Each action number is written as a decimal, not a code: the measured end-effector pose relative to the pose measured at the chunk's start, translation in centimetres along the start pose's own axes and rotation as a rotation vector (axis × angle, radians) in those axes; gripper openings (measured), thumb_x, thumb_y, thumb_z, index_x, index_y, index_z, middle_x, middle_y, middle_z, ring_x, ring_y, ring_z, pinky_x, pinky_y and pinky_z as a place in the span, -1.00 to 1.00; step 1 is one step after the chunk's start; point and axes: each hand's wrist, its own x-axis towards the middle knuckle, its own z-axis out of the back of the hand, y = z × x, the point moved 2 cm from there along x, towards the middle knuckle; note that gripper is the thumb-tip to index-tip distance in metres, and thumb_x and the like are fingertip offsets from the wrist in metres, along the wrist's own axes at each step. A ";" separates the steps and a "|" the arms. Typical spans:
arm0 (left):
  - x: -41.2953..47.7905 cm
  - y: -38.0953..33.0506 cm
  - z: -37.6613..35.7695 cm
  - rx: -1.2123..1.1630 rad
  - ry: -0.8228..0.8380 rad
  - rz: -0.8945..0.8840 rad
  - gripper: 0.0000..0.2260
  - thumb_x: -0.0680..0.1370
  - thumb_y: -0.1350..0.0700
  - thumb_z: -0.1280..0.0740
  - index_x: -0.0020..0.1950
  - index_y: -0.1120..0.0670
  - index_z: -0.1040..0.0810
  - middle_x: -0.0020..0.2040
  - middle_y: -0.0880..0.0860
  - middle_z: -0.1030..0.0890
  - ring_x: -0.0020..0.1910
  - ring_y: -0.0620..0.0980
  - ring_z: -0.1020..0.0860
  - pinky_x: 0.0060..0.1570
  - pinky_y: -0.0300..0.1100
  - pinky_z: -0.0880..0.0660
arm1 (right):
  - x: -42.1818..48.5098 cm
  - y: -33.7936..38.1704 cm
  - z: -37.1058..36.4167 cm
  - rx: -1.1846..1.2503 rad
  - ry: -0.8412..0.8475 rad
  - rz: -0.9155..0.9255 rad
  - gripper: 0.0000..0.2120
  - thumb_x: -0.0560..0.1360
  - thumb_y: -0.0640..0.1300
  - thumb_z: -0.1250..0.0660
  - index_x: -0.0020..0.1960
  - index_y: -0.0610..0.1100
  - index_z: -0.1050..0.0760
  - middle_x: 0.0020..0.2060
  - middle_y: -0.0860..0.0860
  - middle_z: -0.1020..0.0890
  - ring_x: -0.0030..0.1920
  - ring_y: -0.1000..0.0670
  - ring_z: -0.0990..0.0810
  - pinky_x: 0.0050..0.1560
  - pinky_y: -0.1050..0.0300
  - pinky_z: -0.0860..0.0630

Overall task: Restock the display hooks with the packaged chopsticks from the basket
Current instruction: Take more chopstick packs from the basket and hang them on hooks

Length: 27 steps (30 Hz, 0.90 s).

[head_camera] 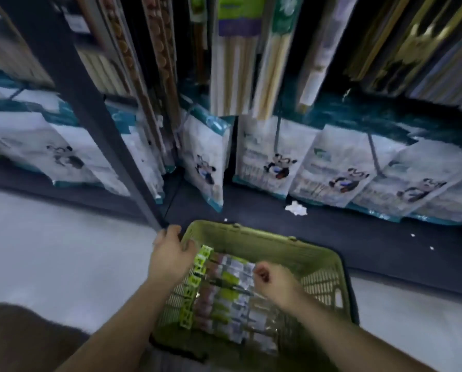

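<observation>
Many packaged chopsticks [224, 289] lie in the green plastic basket [254, 238] on the floor. Left hand [170, 253] fingers grasp its ten-o'clock rim; right hand [275, 285] fingers curl over the packs, hold unclear. Dark metal shelf post [90, 116] rises at eleven o'clock, just beside the left hand.

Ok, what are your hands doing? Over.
Left hand by green plastic basket, grip unclear. Right hand curled on clear-wrapped packaged chopsticks in basket. Nothing blocking.

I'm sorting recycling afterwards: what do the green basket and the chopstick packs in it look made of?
Basket: looks like moulded plastic, matt olive green, judging by its slotted grid walls and smooth rim. Chopstick packs: probably glossy clear film with lime-green printed headers, perhaps card; glints show on the wrapping, though blur leaves it open.
</observation>
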 end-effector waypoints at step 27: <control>1.6 7.5 -4.4 -0.115 -0.041 0.052 -0.76 0.59 -0.19 -0.29 -0.08 -0.04 -0.41 -0.29 -0.02 -0.57 -0.30 0.00 -0.56 -0.36 -0.12 -0.38 | 13.4 -8.0 -9.2 -0.448 0.116 -0.029 -0.58 0.58 0.08 -0.39 0.39 -0.03 -0.52 0.25 -0.14 -0.56 0.26 -0.22 -0.48 0.21 -0.03 -0.50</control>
